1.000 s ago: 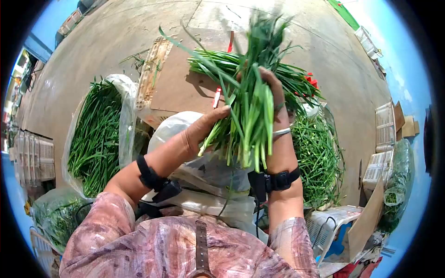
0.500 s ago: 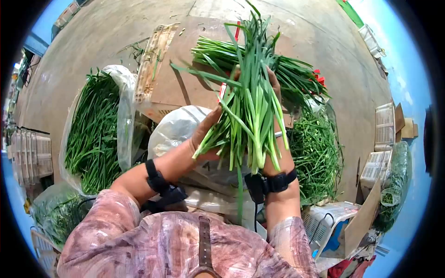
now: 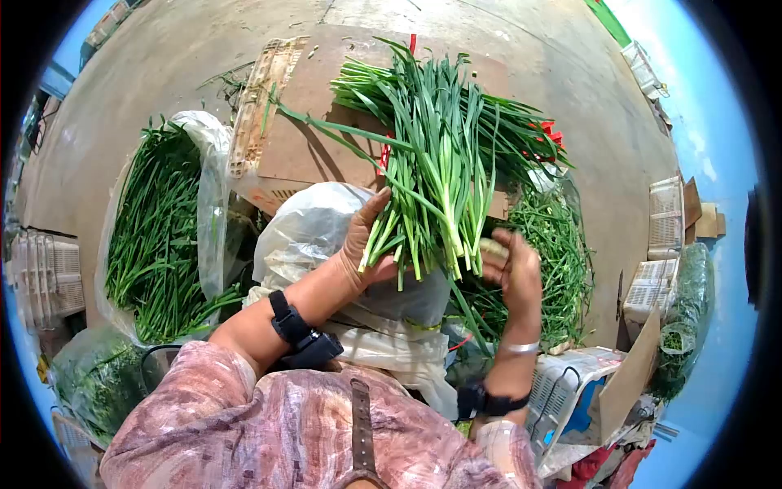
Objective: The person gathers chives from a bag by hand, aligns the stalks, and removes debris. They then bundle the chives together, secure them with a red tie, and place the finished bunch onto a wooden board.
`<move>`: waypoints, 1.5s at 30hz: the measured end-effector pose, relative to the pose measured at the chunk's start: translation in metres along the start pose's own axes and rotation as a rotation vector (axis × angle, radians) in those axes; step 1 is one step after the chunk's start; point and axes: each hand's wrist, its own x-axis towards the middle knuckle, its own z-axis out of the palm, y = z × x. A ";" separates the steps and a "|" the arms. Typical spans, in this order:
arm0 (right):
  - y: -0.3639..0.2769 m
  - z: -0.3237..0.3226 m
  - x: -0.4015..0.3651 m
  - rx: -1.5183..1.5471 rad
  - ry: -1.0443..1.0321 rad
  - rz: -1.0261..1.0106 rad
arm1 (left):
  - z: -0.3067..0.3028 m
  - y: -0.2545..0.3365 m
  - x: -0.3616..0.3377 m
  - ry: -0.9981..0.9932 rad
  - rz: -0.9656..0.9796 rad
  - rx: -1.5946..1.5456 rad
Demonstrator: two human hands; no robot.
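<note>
A bunch of garlic chives (image 3: 444,175) spreads in front of me, pale stem ends towards my body and dark leaves pointing away. My left hand (image 3: 371,242) is under its left side, thumb up along the stems, supporting it; the fingers underneath are mostly hidden. To the right of the cut ends is my right hand (image 3: 513,265), free of the bunch, its fingers loosely bent and apart, slightly blurred. Something pale yellow covers one fingertip. A few loose leaves (image 3: 471,314) dangle below the stems. Beyond, a second bunch of chives (image 3: 521,130) lies crosswise on a cardboard sheet (image 3: 318,85).
Left stands an open plastic bag (image 3: 213,216) full of chives. More loose greens (image 3: 554,261) are heaped at right. A white plastic bundle (image 3: 305,224) sits before me. White crates (image 3: 562,399) stand at lower right, and a red object (image 3: 550,138) by the cardboard.
The bunch has been lowered and its leaves now overlap the crosswise bunch. My right hand has let go of it and moved down and right, beside the stem ends.
</note>
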 end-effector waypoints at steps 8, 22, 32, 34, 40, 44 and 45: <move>-0.030 0.037 -0.122 -0.167 -0.374 0.273 | -0.007 0.001 0.001 0.036 -0.062 0.042; -0.158 0.084 0.046 -0.180 -0.368 -0.414 | -0.027 0.008 0.001 -0.046 -0.148 0.073; -0.027 -0.087 0.041 0.506 -0.104 -0.195 | -0.023 0.007 0.000 -0.045 -0.184 0.083; -0.017 -0.070 0.027 0.194 0.074 -0.042 | -0.022 0.006 0.000 -0.057 -0.176 0.071; 0.019 0.027 0.042 0.113 -0.202 0.124 | -0.023 0.006 -0.002 0.011 -0.170 0.080; 0.036 0.036 0.054 -0.023 0.097 0.142 | -0.026 0.011 -0.003 0.071 -0.100 0.092; 0.046 0.036 0.057 -0.096 0.104 0.109 | -0.029 0.012 -0.003 0.073 -0.066 0.089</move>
